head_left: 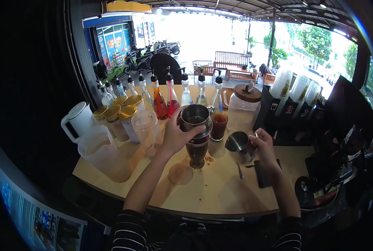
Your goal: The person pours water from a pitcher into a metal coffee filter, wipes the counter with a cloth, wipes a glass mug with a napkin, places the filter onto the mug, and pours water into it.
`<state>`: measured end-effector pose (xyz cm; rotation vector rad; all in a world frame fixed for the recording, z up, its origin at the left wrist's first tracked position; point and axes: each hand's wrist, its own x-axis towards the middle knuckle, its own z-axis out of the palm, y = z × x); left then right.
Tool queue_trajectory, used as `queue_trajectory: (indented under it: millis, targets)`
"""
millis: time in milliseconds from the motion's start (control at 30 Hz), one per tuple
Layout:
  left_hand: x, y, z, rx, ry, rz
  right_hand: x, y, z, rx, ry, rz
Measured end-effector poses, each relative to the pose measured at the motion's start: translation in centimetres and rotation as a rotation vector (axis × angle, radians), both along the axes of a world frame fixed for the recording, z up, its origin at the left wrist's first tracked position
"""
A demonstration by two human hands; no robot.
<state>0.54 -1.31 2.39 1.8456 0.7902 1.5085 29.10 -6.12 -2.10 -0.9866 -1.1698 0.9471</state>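
Observation:
My left hand (177, 134) is wrapped round a metal coffee drip filter (195, 113) at the top of a tall glass (197, 154) with dark liquid in it. Whether the filter rests on the rim or is held just above it, I cannot tell. My right hand (263, 147) grips the handle of a small metal pitcher (238, 142), its mouth turned up toward me. Just behind the filter stands a second glass (219, 126) of reddish-brown drink. A spoon (240, 170) lies below the pitcher, and a round wooden coaster (180, 173) lies in front of the tall glass.
Pump bottles of syrup (160, 104) line the back edge. Gold-lidded jars (129, 113), a clear plastic jug (98, 146) and a white pitcher (78, 117) crowd the left. A wooden-lidded jar (243, 108) and stacked plastic cups (282, 83) stand right, near a black flat object (264, 175).

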Motion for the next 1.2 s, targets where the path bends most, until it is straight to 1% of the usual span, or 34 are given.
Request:
queue_trajectory:
  millis: [33, 100, 133, 300, 367, 467, 500, 600, 667, 867, 1067, 1100, 1167, 1200]
  targets:
    - [0.1, 0.1, -0.2, 0.01, 0.009, 0.006, -0.1, -0.2, -1.3, -0.003, 0.002, 0.009]
    - [0.4, 0.1, -0.6, 0.017, 0.019, 0.018, -0.5, -0.6, -3.5, -0.05, 0.233, 0.052]
    - [0.5, 0.1, -0.7, 0.015, 0.032, 0.022, -0.6, -0.5, -4.6, -0.05, 0.285, 0.075]
    - [0.6, 0.0, -1.7, 0.002, 0.053, 0.051, -1.1, -0.6, -8.1, -0.066, 0.372, 0.111]
    - [0.4, 0.4, -2.4, -0.044, -0.016, 0.048, -1.5, -0.7, -8.7, -0.058, 0.422, 0.132]
    - [0.6, 0.1, -2.6, -0.046, 0.023, 0.029, -1.7, -0.4, -10.1, -0.075, 0.456, 0.196]
    - [0.7, 0.0, -2.8, -0.047, 0.022, 0.034, -1.8, -0.4, -10.3, -0.084, 0.483, 0.231]
    - [0.8, 0.1, -3.2, -0.048, 0.029, 0.072, -1.8, -0.2, -11.0, -0.084, 0.489, 0.227]
    - [0.9, 0.0, -3.4, -0.101, 0.005, 0.055, -1.6, -0.3, -11.1, -0.084, 0.494, 0.22]
    - [0.9, 0.2, -4.5, -0.07, 0.046, 0.091, -0.9, -0.7, -12.0, -0.068, 0.532, 0.223]
    - [0.9, -0.1, -4.4, -0.092, 0.016, 0.028, -1.2, -1.9, -10.3, -0.057, 0.52, 0.256]
    - [0.8, -0.2, -4.5, -0.083, 0.014, 0.039, -1.2, -2.0, -10.2, -0.056, 0.504, 0.258]
    - [0.3, -0.5, -4.9, 0.048, 0.093, 0.126, -1.3, -2.3, -10.0, -0.032, 0.479, 0.303]
    - [-0.3, -1.4, -4.5, 0.0, 0.116, 0.142, -1.5, -2.5, -9.8, -0.028, 0.474, 0.302]
